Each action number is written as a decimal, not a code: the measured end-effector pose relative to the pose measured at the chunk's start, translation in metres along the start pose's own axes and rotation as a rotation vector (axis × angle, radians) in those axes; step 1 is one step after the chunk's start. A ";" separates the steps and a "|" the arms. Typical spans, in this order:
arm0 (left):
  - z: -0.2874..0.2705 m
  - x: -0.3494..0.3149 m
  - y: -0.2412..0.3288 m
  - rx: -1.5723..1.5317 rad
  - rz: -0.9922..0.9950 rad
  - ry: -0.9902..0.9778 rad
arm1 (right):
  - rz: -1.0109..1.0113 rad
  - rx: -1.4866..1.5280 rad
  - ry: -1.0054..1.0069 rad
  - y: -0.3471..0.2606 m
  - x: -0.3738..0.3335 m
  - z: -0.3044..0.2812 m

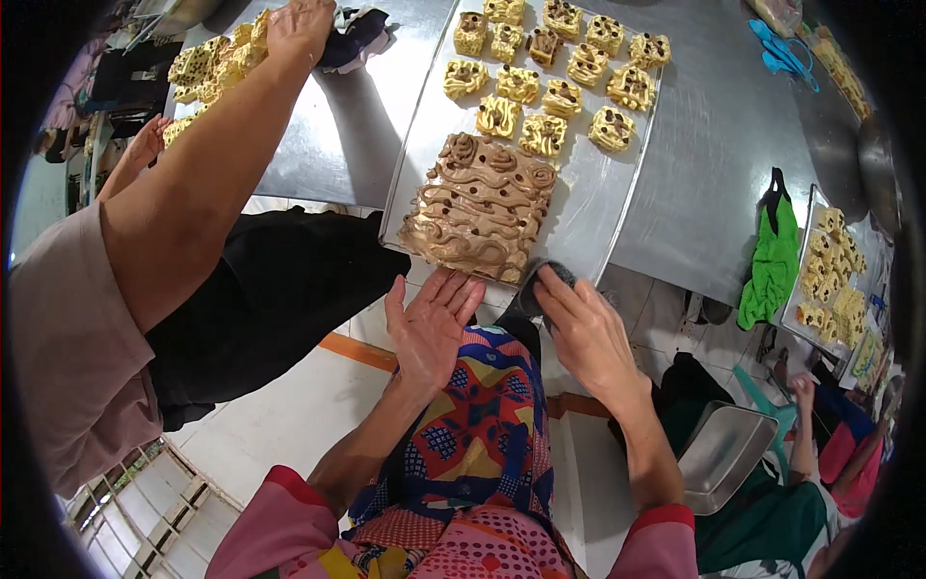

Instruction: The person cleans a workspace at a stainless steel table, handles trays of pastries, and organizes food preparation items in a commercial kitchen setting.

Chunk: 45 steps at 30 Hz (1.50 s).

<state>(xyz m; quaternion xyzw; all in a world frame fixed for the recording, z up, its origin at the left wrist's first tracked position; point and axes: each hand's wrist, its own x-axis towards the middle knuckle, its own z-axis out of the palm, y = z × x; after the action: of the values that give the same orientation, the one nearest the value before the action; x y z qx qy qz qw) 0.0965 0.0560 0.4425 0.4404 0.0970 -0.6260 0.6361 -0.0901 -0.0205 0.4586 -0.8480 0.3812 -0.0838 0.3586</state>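
Observation:
A rectangular cake point(482, 207) with brown frosting, piped swirls and dark chips lies at the near end of a metal tray point(588, 207). Small cake pieces point(562, 96) with yellow piped frosting and dark chips fill the tray's far part. My left hand point(431, 328) is palm up with its fingers stretched out at the near edge of the tray, just below the cake. My right hand point(590, 333) has its fingers closed on a dark grey rounded piece point(542, 282), cloth or pad, at the tray's near right corner. Its exact kind is unclear.
On my left another person's arm point(193, 203) reaches over more yellow-frosted cakes point(217, 69). A green cloth point(775, 256) hangs over the metal table's point(699, 174) edge near another cake tray point(793, 307). Blue scissors point(783, 53) lie far right; a metal pan point(725, 458) is below.

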 end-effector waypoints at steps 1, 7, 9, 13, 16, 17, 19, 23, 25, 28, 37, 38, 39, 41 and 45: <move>0.001 0.000 0.000 0.000 -0.001 -0.001 | -0.011 -0.001 -0.033 -0.003 -0.002 -0.002; 0.002 -0.002 0.000 -0.034 -0.016 -0.026 | 0.024 0.323 -0.114 -0.001 -0.020 -0.026; 0.002 -0.003 0.000 -0.006 -0.013 -0.027 | 0.037 0.426 -0.104 0.004 -0.024 -0.037; -0.003 -0.001 -0.002 -0.030 0.001 -0.020 | 0.157 0.263 0.257 0.007 -0.019 -0.050; 0.000 0.001 -0.004 -0.012 0.002 -0.030 | 0.149 0.068 0.405 0.026 -0.003 -0.040; 0.000 0.001 -0.004 0.002 0.001 -0.058 | 0.141 0.014 0.451 0.030 0.005 -0.032; 0.001 0.002 -0.004 0.020 0.004 -0.111 | 0.134 -0.046 0.440 0.034 0.007 -0.021; -0.014 0.004 0.001 -0.031 -0.040 -0.110 | 0.130 0.036 0.227 0.015 -0.020 -0.004; -0.024 -0.001 0.011 0.009 -0.106 -0.048 | 0.161 0.123 0.139 0.007 -0.040 -0.013; -0.032 -0.003 0.030 0.268 0.058 0.075 | 0.262 0.262 0.223 0.011 -0.061 -0.022; -0.040 0.008 0.046 0.357 0.250 0.200 | 0.653 0.656 0.360 0.036 -0.050 0.016; -0.040 0.008 0.046 0.354 0.258 0.192 | 0.687 0.743 0.341 0.035 -0.049 0.016; -0.041 0.008 0.047 0.354 0.260 0.188 | 0.721 0.831 0.322 0.033 -0.048 0.016; -0.043 0.010 0.049 0.325 0.262 0.168 | 0.683 0.842 0.325 0.035 -0.046 0.020; -0.046 0.011 0.051 0.316 0.261 0.137 | 0.694 0.876 0.262 0.034 -0.045 0.022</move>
<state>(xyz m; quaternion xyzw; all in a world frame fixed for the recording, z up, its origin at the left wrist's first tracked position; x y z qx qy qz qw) 0.1637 0.0712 0.4305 0.5852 -0.0171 -0.5144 0.6266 -0.1322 0.0079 0.4255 -0.4280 0.6082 -0.2158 0.6327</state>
